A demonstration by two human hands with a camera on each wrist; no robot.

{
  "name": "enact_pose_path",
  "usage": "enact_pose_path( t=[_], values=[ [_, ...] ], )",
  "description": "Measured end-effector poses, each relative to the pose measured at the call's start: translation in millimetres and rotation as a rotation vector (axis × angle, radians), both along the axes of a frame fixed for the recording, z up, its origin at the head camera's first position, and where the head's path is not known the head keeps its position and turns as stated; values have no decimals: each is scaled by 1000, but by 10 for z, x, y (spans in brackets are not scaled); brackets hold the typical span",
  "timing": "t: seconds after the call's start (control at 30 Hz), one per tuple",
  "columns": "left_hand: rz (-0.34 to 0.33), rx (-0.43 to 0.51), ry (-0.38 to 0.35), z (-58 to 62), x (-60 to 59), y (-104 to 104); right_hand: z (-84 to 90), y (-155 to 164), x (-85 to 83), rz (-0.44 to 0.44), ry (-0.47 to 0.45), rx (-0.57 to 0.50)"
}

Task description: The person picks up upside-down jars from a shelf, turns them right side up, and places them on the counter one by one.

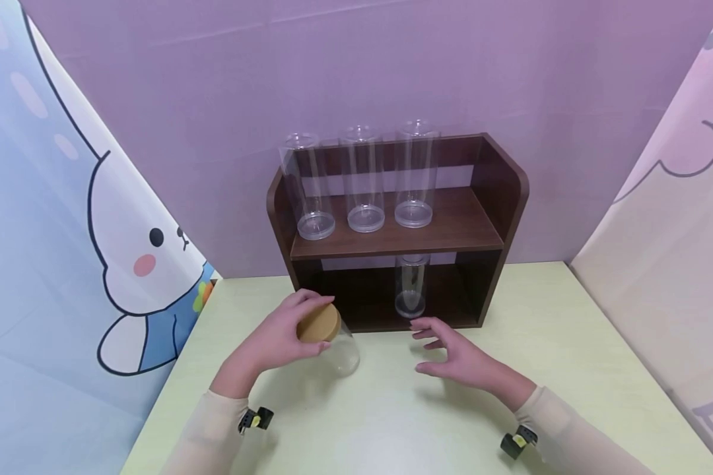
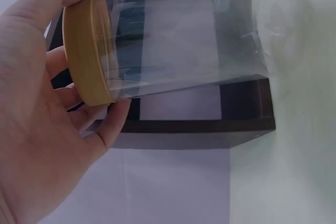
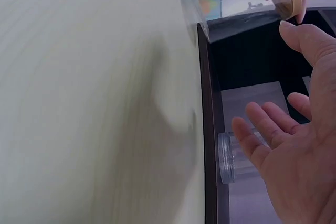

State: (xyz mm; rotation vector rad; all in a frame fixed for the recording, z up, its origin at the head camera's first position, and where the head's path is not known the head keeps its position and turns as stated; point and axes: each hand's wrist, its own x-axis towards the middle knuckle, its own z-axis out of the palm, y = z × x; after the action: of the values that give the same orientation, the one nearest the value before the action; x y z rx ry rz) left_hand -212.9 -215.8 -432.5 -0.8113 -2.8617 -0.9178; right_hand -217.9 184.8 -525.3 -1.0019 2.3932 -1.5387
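Head view shows the wooden shelf unit (image 1: pixel 487 198) standing at the back of the pale green worktop (image 1: pixel 570 343), and everything else sits relative to it. One shelf unit, two levels. On its upper level stand three clear tall jars (image 1: pixel 365 181) in a row, upright, toward the unit's left and middle; the right end of that level is bare. In the lower compartment stands one more clear jar (image 1: pixel 411 285), just right of centre. That makes four jars shelved, none with a lid that I can see.

A fifth jar, the lidded jar (image 1: pixel 340 346), is in front of the unit's lower left corner, tilted, its base toward the worktop. The left hand (image 1: pixel 282 336) grips it by its single wooden lid (image 1: pixel 318 322), fingers curled round the rim. By my reading this jar is the one left to be shelved.

The right hand (image 1: pixel 460 356) hovers in front of the lower compartment, fingers spread and relaxed, holding nothing, just in front of the jar there
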Motion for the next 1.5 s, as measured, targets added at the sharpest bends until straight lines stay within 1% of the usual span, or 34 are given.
enact_pose_path(
  t=[0.17,0.33,0.43,0.57,0.73,0.97,1.17,1.37,1.5],
  values=[
    [9,-67,20,70,2,-44,-22,30,8,2,50,28],
    [21,-105,12,118,-7,-67,-33,43,14,8,81,38],
    [28,-120,4,133,-14,-74,-37,53,18,8,83,45],
    [40,-135,-15,123,-24,-82,-34,65,25,5,82,57],
    [31,-132,-26,104,-27,-76,-29,70,27,1,95,59],
    [12,-134,4,91,-20,-54,-21,72,29,5,118,58],
    [18,-143,-10,82,-11,-29,-11,66,33,3,139,67],
    [16,-84,-39,32,-18,11,-14,67,32,9,146,63],
    [33,-53,-74,-8,-12,8,-19,65,33,14,142,58]
  ],
)
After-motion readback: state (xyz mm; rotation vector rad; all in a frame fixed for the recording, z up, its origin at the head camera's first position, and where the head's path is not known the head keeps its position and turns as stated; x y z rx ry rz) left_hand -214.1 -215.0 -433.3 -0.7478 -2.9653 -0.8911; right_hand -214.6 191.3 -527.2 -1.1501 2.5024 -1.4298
